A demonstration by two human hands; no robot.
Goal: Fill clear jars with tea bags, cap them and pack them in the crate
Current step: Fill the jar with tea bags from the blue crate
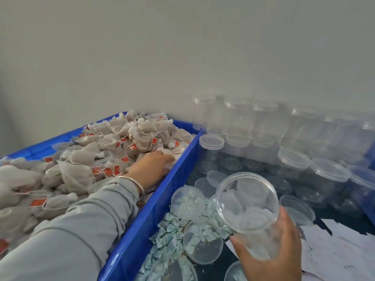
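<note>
The right hand (269, 254) grips an uncapped clear jar (248, 207) from below, fingers and thumb curled round its body, the mouth tilted toward the camera; several white tea bags (241, 203) lie inside it. The left hand (154, 165) reaches across into the blue crate (142, 226), its fingers curled down into the heap of tea bags (85, 157) near the crate's right wall and closing on some of them, though the fingertips are partly hidden by the bags. A grey sleeve (81, 230) covers the left arm and a metal bangle (135, 184) sits at the wrist. The heaped bags are pale mesh pouches with strings and red paper tags (154, 141). Just right of the crate, on the dark bench (225, 258), loose clear lids (203, 243) lie among a scatter of small pale green paper packets (168, 238). White paper slips (334, 248) lie at the right edge of the bench, near the right hand. Beyond the held jar, rows of capped empty clear jars (294, 165) stand together, reaching back to the grey wall (182, 47).
</note>
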